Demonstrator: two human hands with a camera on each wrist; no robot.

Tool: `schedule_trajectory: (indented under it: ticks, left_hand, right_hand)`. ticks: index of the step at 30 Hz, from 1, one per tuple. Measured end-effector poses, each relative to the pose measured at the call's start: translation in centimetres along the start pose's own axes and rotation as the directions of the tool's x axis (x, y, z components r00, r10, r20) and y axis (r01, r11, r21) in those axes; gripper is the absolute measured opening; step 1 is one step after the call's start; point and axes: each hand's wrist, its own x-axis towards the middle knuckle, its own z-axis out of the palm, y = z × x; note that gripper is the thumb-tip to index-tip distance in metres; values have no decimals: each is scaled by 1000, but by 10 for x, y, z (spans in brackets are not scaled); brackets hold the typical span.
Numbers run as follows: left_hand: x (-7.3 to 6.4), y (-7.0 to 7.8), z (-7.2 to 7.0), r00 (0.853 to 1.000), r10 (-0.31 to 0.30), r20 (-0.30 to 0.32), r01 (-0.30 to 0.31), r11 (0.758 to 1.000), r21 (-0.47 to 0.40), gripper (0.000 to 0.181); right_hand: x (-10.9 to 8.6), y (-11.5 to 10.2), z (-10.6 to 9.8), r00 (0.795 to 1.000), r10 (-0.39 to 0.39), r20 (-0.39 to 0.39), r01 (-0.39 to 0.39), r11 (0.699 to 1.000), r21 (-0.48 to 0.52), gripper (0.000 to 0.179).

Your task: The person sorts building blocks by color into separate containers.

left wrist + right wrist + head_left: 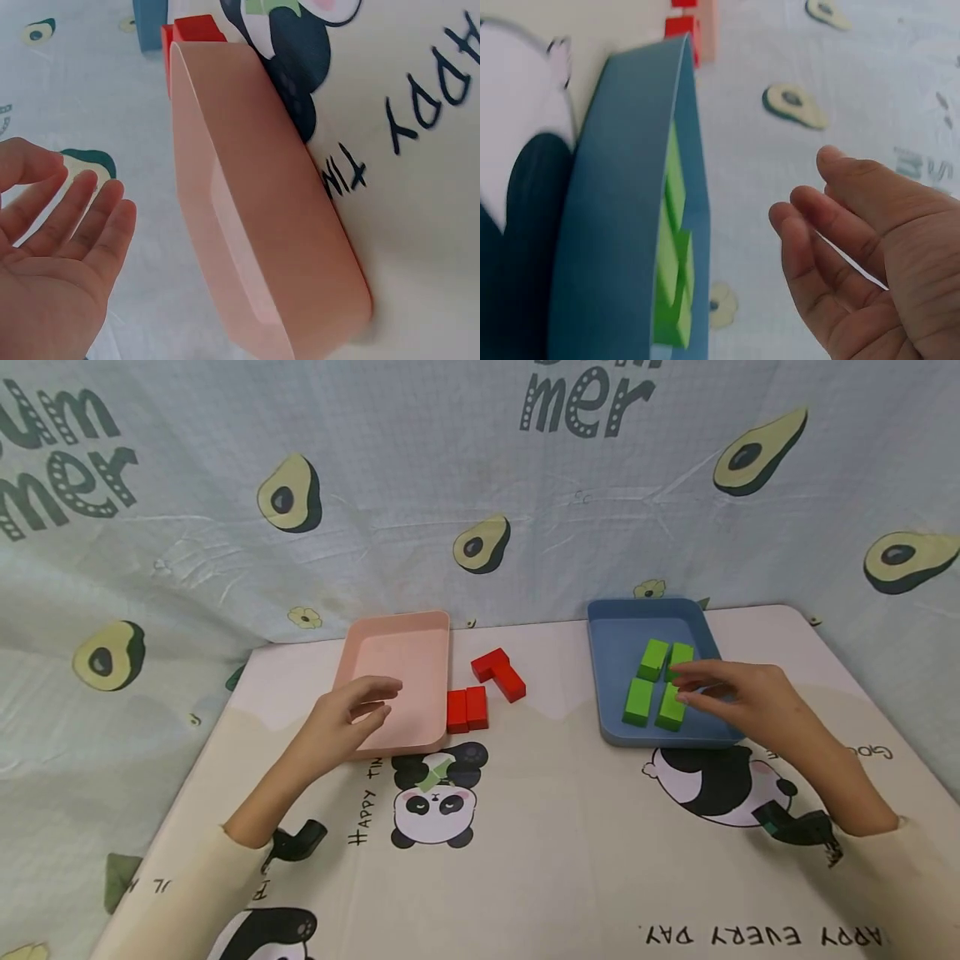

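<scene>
My left hand (341, 722) hovers over the near left part of a pink tray (401, 647), fingers loosely bent and nothing in them. In the left wrist view this hand (64, 240) is beside the tray's tall wall (255, 142), palm showing. Over the right side of a blue tray (618, 631) is my right hand (750, 697), its fingertips overlapping the green blocks there in the head view. Several green blocks (637, 702) lie inside that tray. The right wrist view shows the right hand (862, 255) with relaxed, bent fingers and no object held.
Several red blocks (476, 708) lie on the tablecloth between the trays, two side by side against the pink tray's right edge and two farther back, touching at an angle. A hanging cloth (405, 460) with avocado prints rises behind the table. Panda prints (433, 814) decorate the tablecloth.
</scene>
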Motion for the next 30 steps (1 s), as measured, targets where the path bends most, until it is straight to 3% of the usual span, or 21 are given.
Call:
schedule_trajectory:
  ticks: [11, 17, 25, 30]
  left_hand:
    - [-16, -15, -21, 998, -12, -64, 18, 994, 104, 33]
    - [-21, -24, -36, 995, 12, -103, 7, 983, 181, 33]
    - [-27, -40, -48, 984, -56, -167, 94, 968, 234, 35]
    - [-29, -53, -51, 978, -98, -183, 132, 974, 184, 37]
  right_hand:
    - [16, -16, 10, 998, -70, 7, 69, 993, 92, 46]
    - [27, -25, 17, 989, -148, 12, 142, 968, 206, 50]
    - [46, -38, 37, 978, -207, 16, 194, 939, 283, 45]
    - [56, -53, 47, 979, -196, 63, 158, 912, 379, 43]
